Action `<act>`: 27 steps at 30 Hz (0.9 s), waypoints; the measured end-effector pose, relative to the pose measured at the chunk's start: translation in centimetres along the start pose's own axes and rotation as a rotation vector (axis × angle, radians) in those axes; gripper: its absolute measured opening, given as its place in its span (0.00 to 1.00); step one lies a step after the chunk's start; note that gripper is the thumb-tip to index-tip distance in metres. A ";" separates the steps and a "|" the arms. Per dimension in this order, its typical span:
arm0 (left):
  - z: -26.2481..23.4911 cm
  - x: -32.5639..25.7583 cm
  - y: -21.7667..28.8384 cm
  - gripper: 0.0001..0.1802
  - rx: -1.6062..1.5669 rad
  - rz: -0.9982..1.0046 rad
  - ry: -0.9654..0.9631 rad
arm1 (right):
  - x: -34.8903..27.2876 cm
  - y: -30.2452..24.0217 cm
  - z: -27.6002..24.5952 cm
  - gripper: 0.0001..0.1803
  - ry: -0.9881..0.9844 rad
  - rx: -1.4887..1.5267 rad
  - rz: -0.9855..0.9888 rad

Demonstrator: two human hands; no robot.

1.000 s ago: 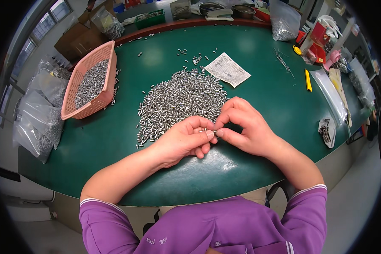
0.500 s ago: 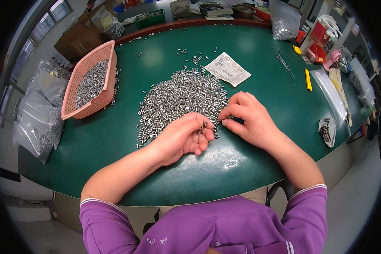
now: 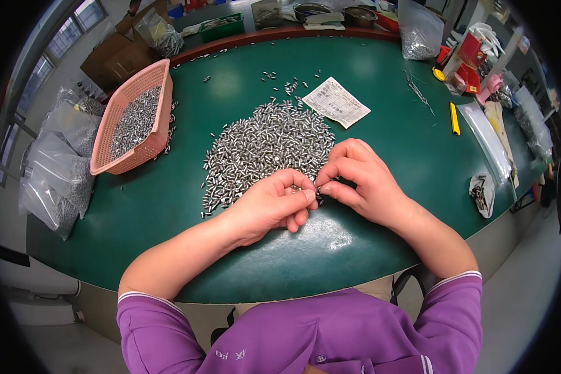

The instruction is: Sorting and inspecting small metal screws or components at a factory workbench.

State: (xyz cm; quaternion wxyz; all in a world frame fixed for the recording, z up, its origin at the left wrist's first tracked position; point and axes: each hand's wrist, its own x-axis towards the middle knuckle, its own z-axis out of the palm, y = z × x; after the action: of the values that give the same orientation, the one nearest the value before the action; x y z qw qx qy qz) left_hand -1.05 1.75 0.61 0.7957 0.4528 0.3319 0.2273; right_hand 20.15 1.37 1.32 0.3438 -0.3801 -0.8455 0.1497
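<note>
A heap of small silvery metal cylinders (image 3: pixel 268 140) lies on the green table in front of me. At its near right edge my two hands meet, fingertips almost touching. My left hand (image 3: pixel 271 209) is closed, thumb against curled fingers, with bits of small metal cylinders showing at the fingertips. My right hand (image 3: pixel 364 184) makes a pinch between thumb and index finger at the same spot. A small metal piece shows between the hands, partly hidden by the fingers; I cannot tell exactly which fingers carry it.
A pink plastic basket (image 3: pixel 162 134) with more cylinders stands at the left, beside filled clear bags (image 3: pixel 56 187). A printed paper sheet (image 3: pixel 336 103) lies behind the heap. Towards the right are a yellow cutter knife (image 3: pixel 454 118), thin wires (image 3: pixel 419 91) and a small bag of dark parts (image 3: pixel 482 194).
My right hand has moved slightly left and down from the heap's edge to my left fingertips. My left thumb and fingers have closed together, covering the small cylinders seen there before.
</note>
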 end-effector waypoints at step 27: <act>-0.4 0.1 -0.1 0.08 -0.064 0.021 -0.008 | -0.2 0.5 0.5 0.06 0.009 -0.066 0.025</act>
State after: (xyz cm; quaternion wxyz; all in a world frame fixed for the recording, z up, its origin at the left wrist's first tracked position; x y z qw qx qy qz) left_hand -1.24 1.97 0.31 0.8087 0.4315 0.3165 0.2444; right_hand 20.15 1.58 0.60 0.3330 -0.4024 -0.8436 0.1245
